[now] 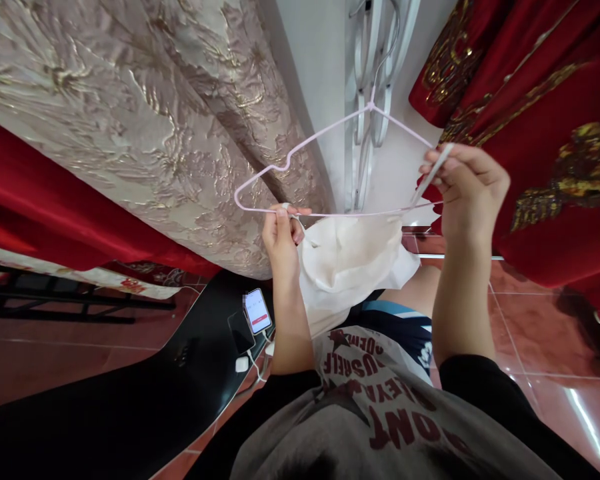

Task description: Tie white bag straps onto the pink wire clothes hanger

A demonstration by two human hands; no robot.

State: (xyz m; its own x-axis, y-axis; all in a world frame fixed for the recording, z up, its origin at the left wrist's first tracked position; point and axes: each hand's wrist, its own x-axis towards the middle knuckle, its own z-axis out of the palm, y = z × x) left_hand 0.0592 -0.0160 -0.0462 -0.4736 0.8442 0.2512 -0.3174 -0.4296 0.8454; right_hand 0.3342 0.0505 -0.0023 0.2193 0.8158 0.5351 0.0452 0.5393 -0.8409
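A pale pink hanger [330, 125] hangs by its hook from a white rack, level with both hands. Below its bottom bar hangs a thin white garment [350, 257] with narrow straps. My left hand [283, 233] is closed at the left part of the bar, pinching a white strap there. My right hand [467, 183] is raised at the hanger's right end, its fingers closed on the other white strap, which runs taut down to the garment. The hanger's right corner is hidden behind my right hand.
The white rack [360, 53] stands ahead against a wall. Gold-patterned fabric [180, 133] hangs at the left, red embroidered fabric [540, 100] at the right. On a black bench [130, 387] lie a lit phone [258, 311], a dark phone [241, 333] and a white charger [241, 364] with cables.
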